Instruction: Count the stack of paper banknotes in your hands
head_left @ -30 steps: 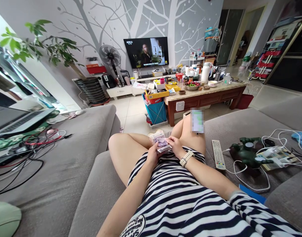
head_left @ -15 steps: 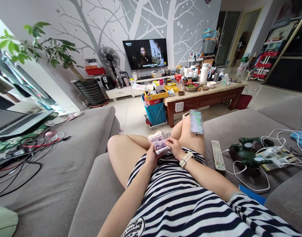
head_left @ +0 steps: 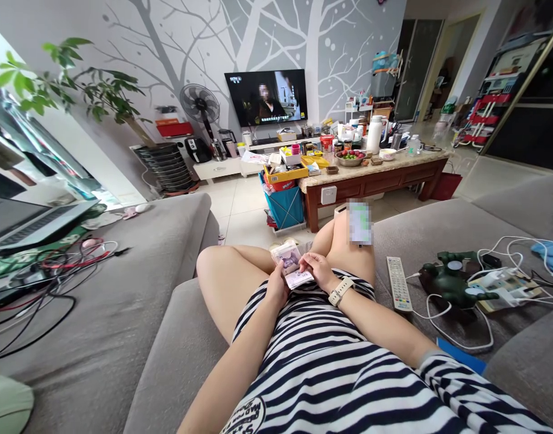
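A bundle of purple banknotes (head_left: 287,255) is in my left hand (head_left: 278,286), above my lap. The thumb lies over the notes and the other fingers are behind them. The upper part of the bundle stands up, and the lower notes are bent down toward me with a pale face showing. My right hand (head_left: 319,271), a cream-strapped watch (head_left: 341,292) on its wrist, has its fingers curled together at the right edge of the notes. A pixelated phone-like object (head_left: 359,224) rests on my right thigh.
On the grey sofa to my right lie a remote control (head_left: 398,283), a dark green figure (head_left: 452,280) and a power strip (head_left: 506,289) with white cables. A laptop (head_left: 45,226) and tangled cables (head_left: 45,301) are at left. Ahead stands a crowded coffee table (head_left: 371,181).
Upper banknotes that lay folded toward me now stand up against the back of the bundle, showing a larger purple face. My right fingers have shifted slightly left and curled in.
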A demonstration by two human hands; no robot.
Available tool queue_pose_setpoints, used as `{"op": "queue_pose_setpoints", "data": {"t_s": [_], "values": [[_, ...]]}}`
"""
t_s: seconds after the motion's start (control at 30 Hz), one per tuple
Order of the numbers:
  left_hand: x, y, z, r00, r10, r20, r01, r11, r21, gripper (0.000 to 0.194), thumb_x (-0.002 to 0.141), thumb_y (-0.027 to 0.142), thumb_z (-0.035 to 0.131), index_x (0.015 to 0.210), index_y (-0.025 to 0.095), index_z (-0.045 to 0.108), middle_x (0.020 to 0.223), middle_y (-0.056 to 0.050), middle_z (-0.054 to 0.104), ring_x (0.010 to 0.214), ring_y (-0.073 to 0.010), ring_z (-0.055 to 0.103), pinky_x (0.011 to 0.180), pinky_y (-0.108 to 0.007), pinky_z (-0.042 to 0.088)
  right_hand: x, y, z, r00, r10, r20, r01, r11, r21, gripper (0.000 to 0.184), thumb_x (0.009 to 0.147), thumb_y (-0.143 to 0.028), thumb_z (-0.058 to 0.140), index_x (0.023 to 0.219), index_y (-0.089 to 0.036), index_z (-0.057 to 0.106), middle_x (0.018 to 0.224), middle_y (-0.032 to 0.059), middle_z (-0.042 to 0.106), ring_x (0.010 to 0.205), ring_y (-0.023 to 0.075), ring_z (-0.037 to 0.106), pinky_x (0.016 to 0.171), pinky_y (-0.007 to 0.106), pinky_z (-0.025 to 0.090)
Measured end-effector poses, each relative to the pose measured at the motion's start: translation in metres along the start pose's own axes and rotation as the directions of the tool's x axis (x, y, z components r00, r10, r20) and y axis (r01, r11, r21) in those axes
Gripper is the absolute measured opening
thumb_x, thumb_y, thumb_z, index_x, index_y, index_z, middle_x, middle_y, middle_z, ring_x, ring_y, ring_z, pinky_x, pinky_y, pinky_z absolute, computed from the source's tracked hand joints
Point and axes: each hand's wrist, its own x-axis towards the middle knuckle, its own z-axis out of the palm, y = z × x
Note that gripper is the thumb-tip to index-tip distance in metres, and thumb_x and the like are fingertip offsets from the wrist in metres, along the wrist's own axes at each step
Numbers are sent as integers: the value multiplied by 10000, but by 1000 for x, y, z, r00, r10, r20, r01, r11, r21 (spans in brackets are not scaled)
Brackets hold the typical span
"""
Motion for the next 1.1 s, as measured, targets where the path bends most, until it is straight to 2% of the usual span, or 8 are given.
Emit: {"op": "queue_pose_setpoints", "data": {"t_s": [0.07,0.2,0.43,0.57,0.67,0.9,1.1], "values": [[0,-1,1,1000,7,17,-6,1000,-27,346,887,288,507,1114,56,625,945,-168,717,886,-267,690,803,-390,554,0,-1,0,1000,10,6,-10,1000,0,335,746,-501,633,701,-169,613,574,9,593,524,127,489,543,258,366],[-5,2,4,1000,-22,-4,22,1000,5,351,882,290,520,1122,56,623,925,-162,721,866,-270,694,791,-398,559,-1,-2,0,999,-50,-11,49,996,-75,278,708,-433,690,685,-170,600,600,-1,598,565,123,496,599,261,386],[-9,5,3,1000,-25,-13,26,996,89,276,847,233,562,1045,57,640,863,-153,717,793,-259,697,735,-385,572,4,3,-1,991,-53,-121,40,993,-110,370,619,-453,744,671,-195,484,580,-52,495,544,103,414,555,239,343],[-5,3,-4,1000,-1,16,-1,989,147,259,814,249,618,1001,73,644,859,-148,710,754,-251,692,696,-389,574,4,2,-2,988,-78,-133,59,988,-144,335,669,-470,694,708,-185,522,625,-38,505,587,116,437,586,247,363],[-2,1,-6,1000,6,18,-9,987,160,246,803,241,635,986,77,652,862,-151,710,753,-252,691,693,-383,571,3,1,-2,987,-91,-131,61,974,-220,322,698,-472,659,661,-177,536,617,-26,501,587,123,434,583,255,359],[-5,3,-1,1000,-25,-2,25,986,168,239,846,260,577,983,84,663,895,-154,714,755,-240,690,675,-362,571,5,4,-3,981,-118,-151,72,957,-283,321,700,-474,643,641,-183,523,606,-28,490,583,127,428,587,259,360],[-8,6,3,999,-11,-51,16,994,105,321,887,306,506,1119,117,622,937,-121,712,704,-210,685,636,-352,577,2,1,-2,978,-159,-133,111,944,-311,316,735,-469,620,650,-179,527,613,-26,489,592,126,422,589,256,362]]}}
